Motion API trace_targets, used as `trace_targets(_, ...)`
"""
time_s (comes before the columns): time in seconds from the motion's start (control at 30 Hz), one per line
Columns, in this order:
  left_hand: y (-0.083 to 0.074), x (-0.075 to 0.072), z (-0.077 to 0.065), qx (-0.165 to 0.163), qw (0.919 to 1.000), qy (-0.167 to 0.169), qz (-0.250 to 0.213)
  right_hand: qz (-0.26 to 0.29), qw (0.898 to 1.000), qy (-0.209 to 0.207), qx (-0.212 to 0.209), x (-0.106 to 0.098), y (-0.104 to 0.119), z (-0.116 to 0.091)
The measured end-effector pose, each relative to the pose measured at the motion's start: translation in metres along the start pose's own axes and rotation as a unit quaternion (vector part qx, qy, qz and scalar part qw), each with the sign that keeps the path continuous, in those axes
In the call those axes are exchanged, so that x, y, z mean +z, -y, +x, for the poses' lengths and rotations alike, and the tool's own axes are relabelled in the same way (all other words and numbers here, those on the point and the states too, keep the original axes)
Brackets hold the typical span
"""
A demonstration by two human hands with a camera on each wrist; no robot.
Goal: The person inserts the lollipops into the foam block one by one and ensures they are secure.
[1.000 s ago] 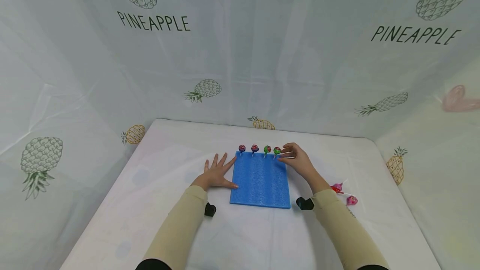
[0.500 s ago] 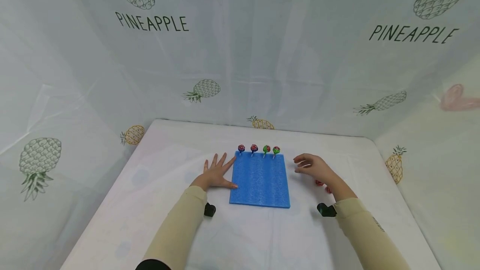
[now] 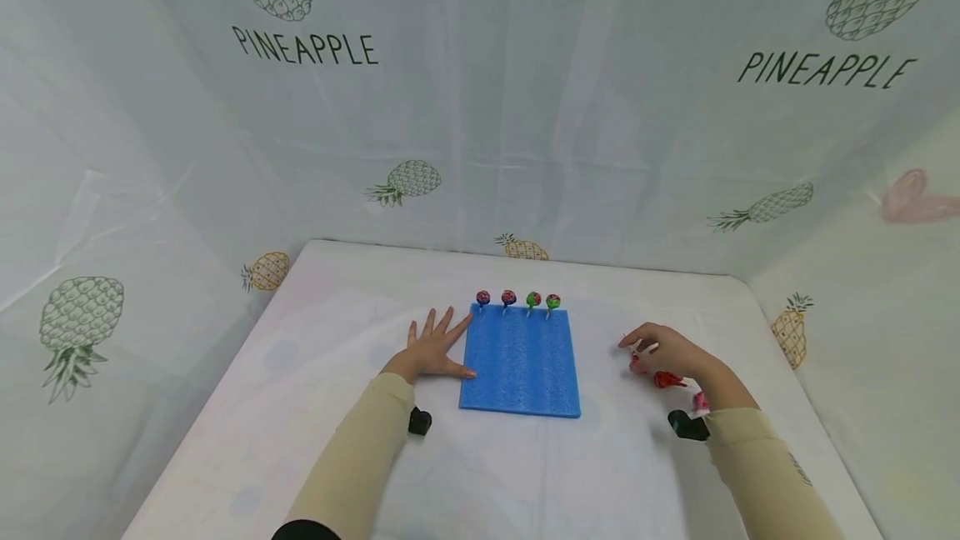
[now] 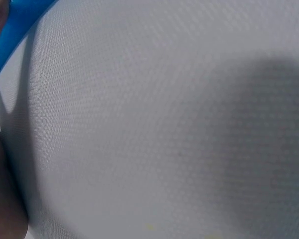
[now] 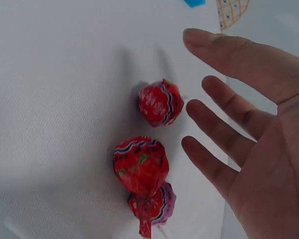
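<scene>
My left hand [image 3: 429, 355] lies with fingers spread on the white table, its thumb and index fingertip touching the left edge of a blue foam board [image 3: 520, 369]. Several lollipops stand in a row along the board's far edge, among them a dark blue-and-red one [image 3: 509, 297] and a green-and-red one [image 3: 553, 302]. Right of the board, my right hand [image 3: 671, 354] hovers over loose lollipops. In the right wrist view its fingers [image 5: 214, 130] are apart and lightly bent, holding nothing, beside a red lollipop [image 5: 160, 103]. A second red lollipop [image 5: 141, 167] partly covers a red-and-pink one [image 5: 157, 204].
The white-covered table [image 3: 360, 465] ends at a hanging white sheet [image 3: 480, 107] printed with pineapples. Dark wrist devices sit by the left cuff [image 3: 420, 421] and the right cuff [image 3: 687, 426]. The left wrist view shows mostly white cloth [image 4: 139, 124].
My right hand has left the green-and-red lollipop at the board's far right corner and moved right and nearer, to the loose lollipops. The left hand and the board stay in place.
</scene>
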State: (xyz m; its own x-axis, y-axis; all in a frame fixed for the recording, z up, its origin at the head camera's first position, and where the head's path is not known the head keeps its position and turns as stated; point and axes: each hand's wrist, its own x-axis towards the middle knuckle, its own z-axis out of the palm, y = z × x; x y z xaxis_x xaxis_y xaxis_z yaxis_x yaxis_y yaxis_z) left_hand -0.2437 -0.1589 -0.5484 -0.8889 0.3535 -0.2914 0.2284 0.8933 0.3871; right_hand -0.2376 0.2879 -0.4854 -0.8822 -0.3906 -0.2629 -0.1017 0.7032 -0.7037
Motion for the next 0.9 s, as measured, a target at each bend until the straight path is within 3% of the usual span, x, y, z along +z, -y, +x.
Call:
trace_targets(0.47, -0.008, -0.007, -0.008, 0.003, 1.0000, 0.003, 0.006, 0.008, 0.999, 0.025, 0.021, 0.005, -0.019, -0.004)
trace_targets(0.9, -0.009, -0.010, -0.011, 0.003, 0.9999, 0.002, 0.011, 0.008, 0.999, 0.020, 0.027, 0.007, -0.020, 0.000)
